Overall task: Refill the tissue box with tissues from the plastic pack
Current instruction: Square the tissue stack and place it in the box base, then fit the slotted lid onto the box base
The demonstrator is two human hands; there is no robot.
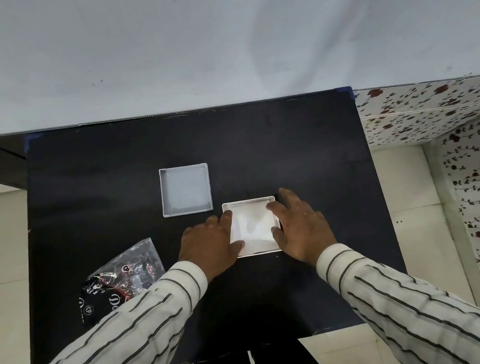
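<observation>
Scene: a person at a black table [103, 180], both hands on a white tissue box [253, 227].
Grip: left hand [211, 244] and right hand [301, 228] clasp the box's two sides.
Box: near-square, no clear long axis, opening up.
Lid [185, 190]: just beyond-left of box.
Plastic pack [121, 279]: left of box, crumpled.
Advice: press evenly, keep the box level.

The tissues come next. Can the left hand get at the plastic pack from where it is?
Probably yes: the plastic pack lies just beside the left hand, nothing between them, though that hand now holds the white box.
</observation>
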